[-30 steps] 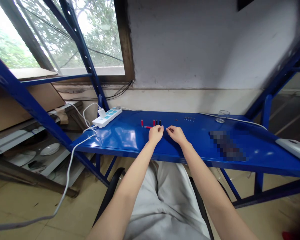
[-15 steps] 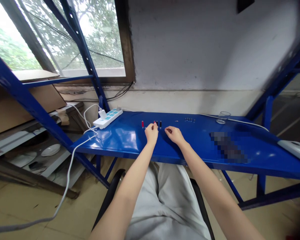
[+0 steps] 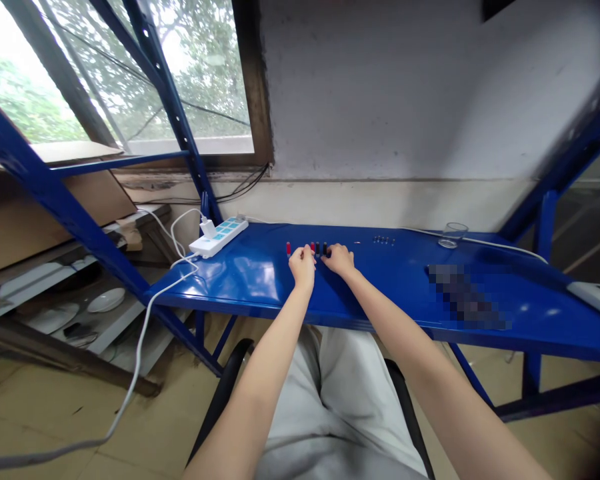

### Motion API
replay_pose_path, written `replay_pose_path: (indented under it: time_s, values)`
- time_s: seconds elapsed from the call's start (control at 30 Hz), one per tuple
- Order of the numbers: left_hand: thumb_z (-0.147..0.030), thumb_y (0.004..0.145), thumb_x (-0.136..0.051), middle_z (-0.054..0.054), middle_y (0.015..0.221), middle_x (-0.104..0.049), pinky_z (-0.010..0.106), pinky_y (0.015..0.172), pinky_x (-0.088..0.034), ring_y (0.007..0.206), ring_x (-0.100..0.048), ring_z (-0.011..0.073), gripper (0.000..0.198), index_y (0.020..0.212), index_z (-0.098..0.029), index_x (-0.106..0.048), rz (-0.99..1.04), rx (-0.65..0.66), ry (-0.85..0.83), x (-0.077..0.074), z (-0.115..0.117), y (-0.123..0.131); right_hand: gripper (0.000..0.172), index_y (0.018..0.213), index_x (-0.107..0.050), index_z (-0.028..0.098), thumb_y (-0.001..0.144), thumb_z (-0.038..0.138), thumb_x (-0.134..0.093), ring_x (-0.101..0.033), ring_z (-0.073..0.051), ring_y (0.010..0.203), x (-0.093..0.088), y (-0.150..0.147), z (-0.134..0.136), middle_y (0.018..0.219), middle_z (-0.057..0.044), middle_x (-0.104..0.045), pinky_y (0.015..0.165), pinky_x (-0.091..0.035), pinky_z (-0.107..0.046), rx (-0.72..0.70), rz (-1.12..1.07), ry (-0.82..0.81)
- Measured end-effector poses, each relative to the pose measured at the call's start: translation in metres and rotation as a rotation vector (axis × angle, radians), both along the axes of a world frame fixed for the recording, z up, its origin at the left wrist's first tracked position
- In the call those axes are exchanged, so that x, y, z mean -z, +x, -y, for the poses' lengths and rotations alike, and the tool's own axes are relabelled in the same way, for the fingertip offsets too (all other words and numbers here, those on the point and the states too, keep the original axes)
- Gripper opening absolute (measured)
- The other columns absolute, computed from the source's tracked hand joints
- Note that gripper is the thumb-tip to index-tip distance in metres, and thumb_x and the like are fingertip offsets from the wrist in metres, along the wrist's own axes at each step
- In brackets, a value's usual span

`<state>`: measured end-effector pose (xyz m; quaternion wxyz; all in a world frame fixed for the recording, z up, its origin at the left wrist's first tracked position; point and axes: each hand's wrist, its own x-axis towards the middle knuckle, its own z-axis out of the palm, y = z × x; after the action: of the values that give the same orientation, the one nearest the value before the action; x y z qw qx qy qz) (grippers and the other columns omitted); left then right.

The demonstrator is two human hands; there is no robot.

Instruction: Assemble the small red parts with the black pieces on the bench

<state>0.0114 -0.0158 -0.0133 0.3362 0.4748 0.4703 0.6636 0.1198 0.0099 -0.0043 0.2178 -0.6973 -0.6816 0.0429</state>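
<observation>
My left hand (image 3: 303, 265) is closed in a pinch over the blue table (image 3: 245, 283); whatever its fingertips hold is too small to make out. Just beyond them stands a small red cylinder (image 3: 313, 247), with a dark cylinder (image 3: 317, 249) to its right. My right hand (image 3: 341, 260) has its fingers curled in beside a small black cylinder (image 3: 325, 247). Those fingertips reach the black piece, but whether they grip it is hidden. Apart from this group, another red cylinder (image 3: 289, 249) stands to the left of my left hand.
Several tiny metallic pieces (image 3: 384, 240) lie right of the hands, near a small loose bit (image 3: 357, 243). Behind them is a clear glass (image 3: 453, 235). A white power strip (image 3: 220, 237) is at the left, a blurred dark object (image 3: 467, 297) at the right. Blue frame posts (image 3: 173, 107) rise at the sides.
My right hand has moved left and slightly forward to the black cylinder. The left hand stays pinched in nearly the same place. The whole view has shifted slightly.
</observation>
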Motion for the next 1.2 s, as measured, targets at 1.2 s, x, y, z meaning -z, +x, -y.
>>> replay_pose_path:
  time_s: [1.2]
  values:
    - [-0.023,0.082,-0.048,0.004,0.084,-0.064,0.018,0.045,-0.042,0.043,-0.049,0.0041,0.015,0.095,-0.017,-0.053,-0.302,0.463,0.141,0.006,0.004,0.013,0.037,0.093,-0.057,0.018,0.09,0.032,-0.023,-0.059,-0.018,0.068,0.003,0.027,0.052,0.076,-0.007,-0.065,0.063,-0.038,-0.027,-0.007,-0.427,0.402]
